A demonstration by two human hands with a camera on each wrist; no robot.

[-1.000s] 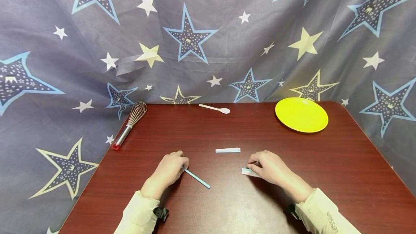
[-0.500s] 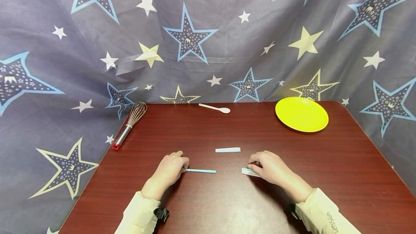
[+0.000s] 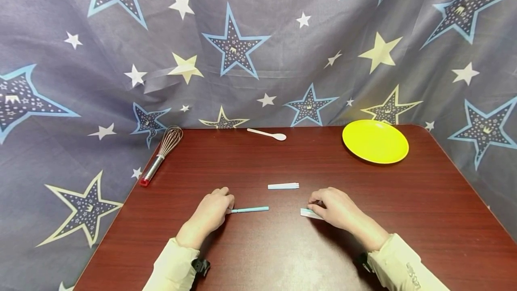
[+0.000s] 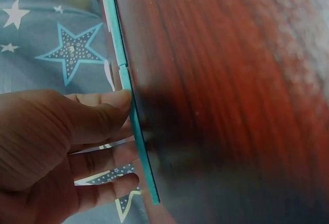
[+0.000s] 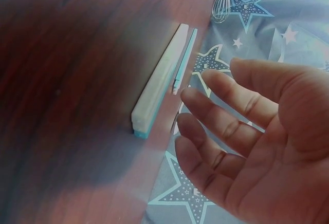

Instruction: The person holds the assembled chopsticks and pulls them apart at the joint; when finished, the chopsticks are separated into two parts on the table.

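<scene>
My left hand [image 3: 212,206] pinches a thin teal stick [image 3: 254,209] near its left end. In the left wrist view, the thumb presses on the stick [image 4: 138,126] just below a small joint in its length, with fingers behind it. The stick lies about level across the head view, its free end pointing right. My right hand [image 3: 334,206] hovers by a slim white-and-teal case [image 3: 308,213]; the right wrist view shows its fingers loosely bent, apart from the case [image 5: 159,80]. A short white-and-light-blue piece [image 3: 282,187] with a pronged right end lies between and beyond the hands.
A whisk [image 3: 161,154] with a red-tipped handle lies along the table's left edge. A white spoon [image 3: 268,134] rests at the far edge. The yellow plate [image 3: 375,142] stands at the back right of the brown table [image 3: 258,255]. Behind hangs a star-patterned curtain [image 3: 258,57].
The teal stick has swung from pointing down and right to lying about level. My left hand stays almost in place, and my right hand has not visibly moved.
</scene>
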